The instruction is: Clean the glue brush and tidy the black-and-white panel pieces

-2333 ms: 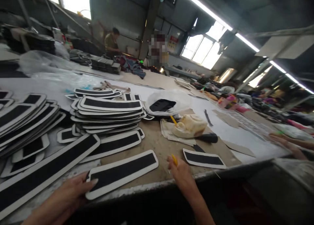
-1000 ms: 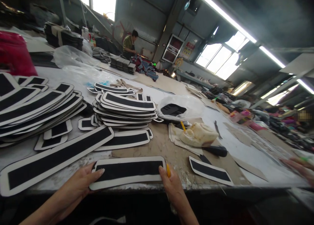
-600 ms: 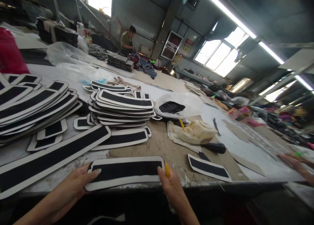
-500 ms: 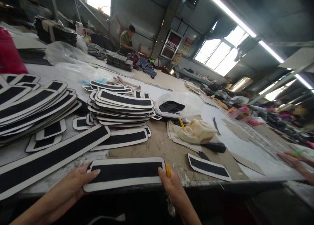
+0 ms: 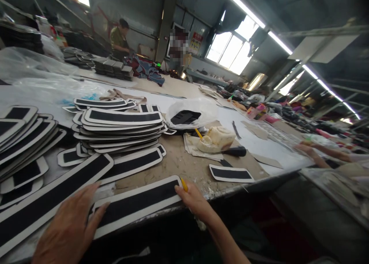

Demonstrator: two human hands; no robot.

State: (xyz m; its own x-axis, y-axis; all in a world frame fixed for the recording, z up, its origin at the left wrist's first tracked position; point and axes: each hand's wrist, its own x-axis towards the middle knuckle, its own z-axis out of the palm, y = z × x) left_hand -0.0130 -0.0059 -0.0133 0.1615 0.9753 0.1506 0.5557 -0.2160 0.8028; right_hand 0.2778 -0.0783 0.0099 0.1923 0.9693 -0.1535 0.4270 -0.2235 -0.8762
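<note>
A long black panel with a white border [image 5: 138, 202] lies at the near edge of the worktable [image 5: 187, 168]. My left hand [image 5: 72, 225] rests with spread fingers, its fingertips on the panel's left end and partly on a much longer black-and-white strip [image 5: 52, 198] beside it. My right hand [image 5: 193, 200] is closed on a yellow tool [image 5: 184, 185] and touches the panel's right end.
Stacks of similar black-and-white panels [image 5: 121, 125] fill the left and middle. A plastic bag [image 5: 191, 114], a beige lump on paper [image 5: 216, 139], a black handle [image 5: 235, 151] and a small panel [image 5: 230, 173] lie right. Another person's hands [image 5: 311, 152] reach in at right; a worker [image 5: 119, 37] stands far back.
My left hand has lifted from gripping the panel's left end and now lies flat and spread on it. The panel sits slanted, and the view has swung right.
</note>
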